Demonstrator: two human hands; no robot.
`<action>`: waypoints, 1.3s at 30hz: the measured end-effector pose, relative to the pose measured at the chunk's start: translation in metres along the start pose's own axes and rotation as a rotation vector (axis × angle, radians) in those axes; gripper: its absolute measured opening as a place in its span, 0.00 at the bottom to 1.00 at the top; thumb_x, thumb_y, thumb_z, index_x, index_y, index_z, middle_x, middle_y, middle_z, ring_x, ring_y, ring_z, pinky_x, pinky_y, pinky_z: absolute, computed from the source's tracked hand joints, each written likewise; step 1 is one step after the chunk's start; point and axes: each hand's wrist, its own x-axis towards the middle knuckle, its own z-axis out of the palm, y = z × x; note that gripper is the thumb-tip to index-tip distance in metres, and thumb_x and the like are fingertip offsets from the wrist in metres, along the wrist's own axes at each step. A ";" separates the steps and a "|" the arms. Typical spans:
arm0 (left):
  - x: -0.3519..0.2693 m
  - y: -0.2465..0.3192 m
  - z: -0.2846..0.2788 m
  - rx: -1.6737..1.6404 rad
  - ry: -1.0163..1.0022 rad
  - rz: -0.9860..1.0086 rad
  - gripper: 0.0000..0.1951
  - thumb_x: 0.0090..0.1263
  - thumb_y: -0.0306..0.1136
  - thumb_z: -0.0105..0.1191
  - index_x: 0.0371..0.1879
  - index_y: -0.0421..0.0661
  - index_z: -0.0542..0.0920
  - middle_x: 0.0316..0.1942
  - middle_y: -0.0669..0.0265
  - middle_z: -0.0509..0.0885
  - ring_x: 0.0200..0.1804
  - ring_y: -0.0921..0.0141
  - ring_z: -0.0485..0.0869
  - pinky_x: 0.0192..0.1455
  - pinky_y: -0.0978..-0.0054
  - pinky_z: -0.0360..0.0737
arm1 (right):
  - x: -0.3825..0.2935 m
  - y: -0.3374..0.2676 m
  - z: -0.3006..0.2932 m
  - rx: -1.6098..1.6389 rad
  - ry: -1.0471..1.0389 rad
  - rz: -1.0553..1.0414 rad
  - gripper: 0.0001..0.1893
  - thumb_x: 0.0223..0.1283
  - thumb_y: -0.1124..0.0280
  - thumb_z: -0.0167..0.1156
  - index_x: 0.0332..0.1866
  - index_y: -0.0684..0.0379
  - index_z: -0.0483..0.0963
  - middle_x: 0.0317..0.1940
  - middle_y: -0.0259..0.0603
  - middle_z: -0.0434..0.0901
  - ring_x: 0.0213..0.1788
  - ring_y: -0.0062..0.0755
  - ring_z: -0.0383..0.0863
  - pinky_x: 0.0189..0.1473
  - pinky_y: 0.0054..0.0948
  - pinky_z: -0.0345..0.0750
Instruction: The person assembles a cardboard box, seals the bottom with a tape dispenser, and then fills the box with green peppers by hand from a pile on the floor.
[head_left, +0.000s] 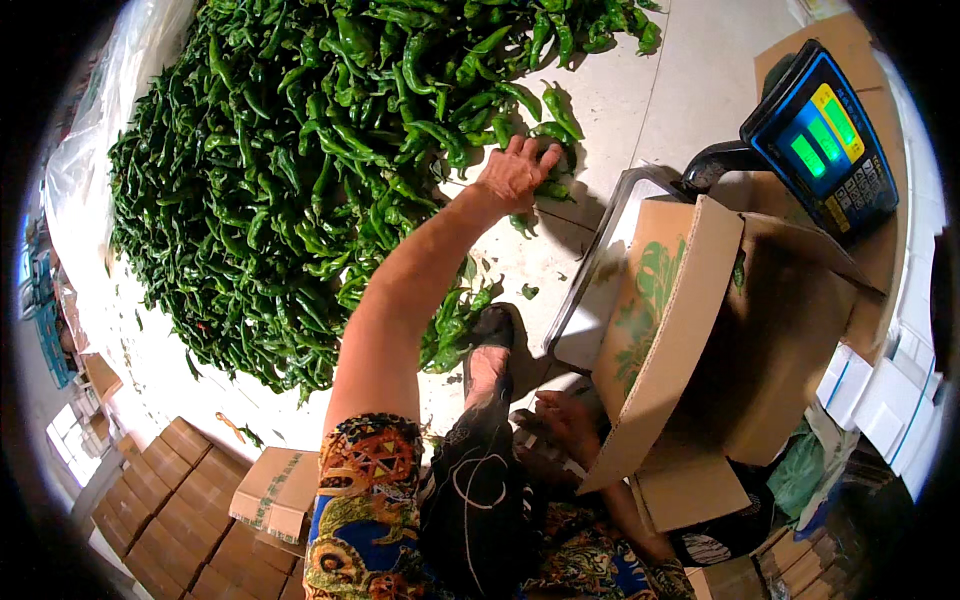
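Note:
My left hand (517, 174) reaches out over the near edge of a large heap of green peppers (300, 180). Its fingers bend down onto a few peppers on the pale floor; whether they grip one is hidden under the palm. My right hand (562, 420) hangs low in shadow beside an open cardboard box (667, 322), its fingers curled and their contents unclear. Tilted on the metal platform (585, 300) of a digital scale, the box has its flaps spread. One small green pepper (739, 271) shows against its inner side.
The scale's lit display (825, 142) stands on a post behind the box. My shoe (495, 327) is between the heap and the platform. Stacked brown cartons (180, 510) fill the lower left. Clear plastic sheeting (97, 165) borders the heap; white foam boxes (877, 397) stand right.

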 end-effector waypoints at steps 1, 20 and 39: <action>-0.003 0.002 0.003 -0.054 0.057 -0.090 0.51 0.46 0.33 0.71 0.76 0.58 0.60 0.64 0.54 0.71 0.61 0.52 0.76 0.48 0.51 0.86 | 0.001 0.005 0.000 0.119 -0.034 0.157 0.18 0.74 0.62 0.57 0.60 0.62 0.76 0.49 0.40 0.83 0.49 0.27 0.81 0.53 0.29 0.77; -0.112 0.233 -0.284 -0.552 0.864 0.367 0.25 0.60 0.41 0.62 0.58 0.51 0.80 0.54 0.56 0.79 0.51 0.61 0.78 0.50 0.63 0.77 | 0.029 0.030 0.009 -0.048 -0.108 0.085 0.25 0.73 0.52 0.57 0.60 0.65 0.75 0.49 0.43 0.83 0.51 0.32 0.82 0.54 0.31 0.78; -0.215 -0.019 0.032 -0.324 0.353 -0.936 0.30 0.57 0.48 0.71 0.54 0.47 0.75 0.41 0.53 0.80 0.45 0.51 0.79 0.46 0.51 0.78 | 0.087 -0.013 0.025 -0.335 0.024 -0.040 0.18 0.68 0.62 0.60 0.57 0.62 0.77 0.46 0.51 0.86 0.47 0.43 0.87 0.51 0.36 0.81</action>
